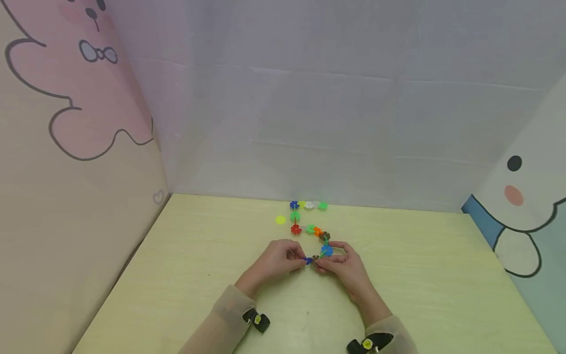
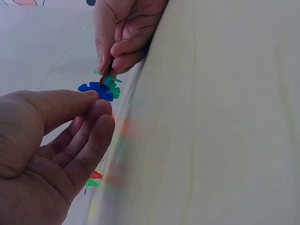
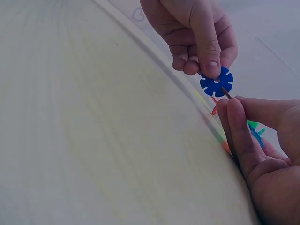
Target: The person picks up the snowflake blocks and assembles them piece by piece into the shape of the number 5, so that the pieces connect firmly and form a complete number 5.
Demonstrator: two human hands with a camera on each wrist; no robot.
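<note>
A chain of notched plastic snowflake discs curves over the table, from a green disc [image 1: 323, 205] at the back to a brown disc [image 1: 315, 261] between the hands. My left hand [image 1: 279, 258] pinches a dark blue disc [image 3: 216, 82] between thumb and fingertips. Its edge meets the brown disc, seen edge-on in both wrist views. Thumb and fingers of my right hand [image 1: 349, 269] pinch that brown disc. Close by the right fingers, a light blue disc [image 1: 326, 250] belongs to the chain, followed by another brown disc [image 1: 325, 236] and an orange one [image 1: 318, 231].
A loose yellow disc [image 1: 280, 220] lies left of the chain. Farther back in the chain are a red disc [image 1: 296, 229] and a blue disc [image 1: 294, 205]. The pale table [image 1: 199, 255] meets a white cloth wall [image 1: 283, 123] behind, with printed panels at both sides.
</note>
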